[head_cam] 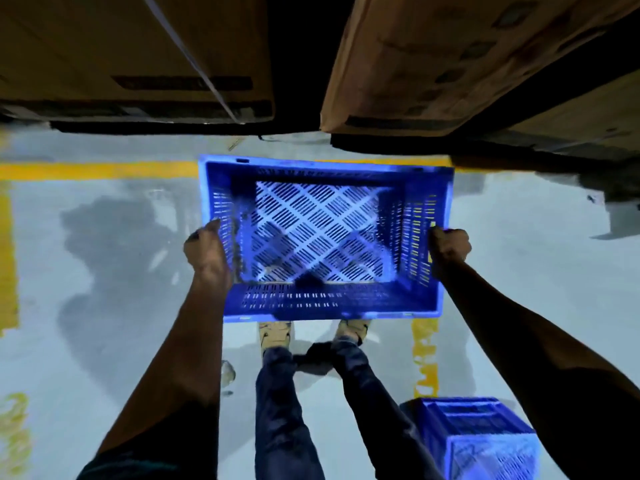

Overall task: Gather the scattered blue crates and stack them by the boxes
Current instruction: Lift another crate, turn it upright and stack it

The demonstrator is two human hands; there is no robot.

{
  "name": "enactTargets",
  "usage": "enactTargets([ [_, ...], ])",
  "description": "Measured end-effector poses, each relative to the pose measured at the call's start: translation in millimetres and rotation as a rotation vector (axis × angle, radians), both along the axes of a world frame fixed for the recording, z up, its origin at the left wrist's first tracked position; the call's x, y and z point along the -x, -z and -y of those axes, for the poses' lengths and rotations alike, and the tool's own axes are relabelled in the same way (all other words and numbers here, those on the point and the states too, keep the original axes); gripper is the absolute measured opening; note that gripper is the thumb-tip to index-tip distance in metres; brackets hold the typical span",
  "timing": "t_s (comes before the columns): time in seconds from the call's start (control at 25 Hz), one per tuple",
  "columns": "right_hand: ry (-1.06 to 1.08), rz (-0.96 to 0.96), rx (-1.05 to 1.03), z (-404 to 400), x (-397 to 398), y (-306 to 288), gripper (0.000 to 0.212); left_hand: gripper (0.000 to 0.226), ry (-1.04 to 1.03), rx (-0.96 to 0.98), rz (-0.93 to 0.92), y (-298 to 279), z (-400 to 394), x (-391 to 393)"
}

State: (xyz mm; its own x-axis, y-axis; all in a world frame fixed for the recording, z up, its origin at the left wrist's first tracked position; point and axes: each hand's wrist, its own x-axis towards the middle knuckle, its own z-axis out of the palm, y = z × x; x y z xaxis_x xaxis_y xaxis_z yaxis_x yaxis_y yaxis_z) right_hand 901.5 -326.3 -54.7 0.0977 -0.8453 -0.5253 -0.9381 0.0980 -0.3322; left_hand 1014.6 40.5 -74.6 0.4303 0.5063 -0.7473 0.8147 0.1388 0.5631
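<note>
Your left hand and right hand clamp the crate rims — glossy floor, cardboard boxes close ahead — a slip or bump looks likely.

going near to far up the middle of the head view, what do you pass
jeans legs → shoes → held blue crate, gripped by left hand and right hand → yellow floor line → cardboard boxes
</note>
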Motion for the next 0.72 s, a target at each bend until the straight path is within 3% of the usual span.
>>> enactTargets([
  [0.12, -0.141, 0.001, 0.032, 8.3, -11.3, 32.4, 0.055, 0.015, 0.113, -0.038, 0.044, 28.6, 1.5, -1.5],
  [0.24, -0.277, 0.016, 0.083, 17.3, -14.0, 53.0, 0.047, 0.012, 0.259, -0.189, 0.063, 66.4, -10.4, -10.8],
  [0.32, -0.344, 0.015, 0.115, 7.4, -3.5, 58.1, 0.047, 0.022, 0.345, -0.255, 0.074, 63.7, -7.9, -11.3],
  [0.48, -0.419, -0.094, 0.148, -22.8, 21.6, 70.3, 0.082, 0.039, 0.493, -0.526, -0.054, 50.0, 5.8, 10.6],
  [0.64, -0.456, -0.125, 0.038, -16.4, 19.8, 71.7, 0.097, 0.040, 0.505, -0.502, -0.110, 49.7, 2.3, 4.6],
  [0.72, -0.476, -0.146, 0.023, -14.1, 20.1, 73.3, 0.107, 0.051, 0.584, -0.496, -0.149, 50.6, 2.2, 1.7],
])
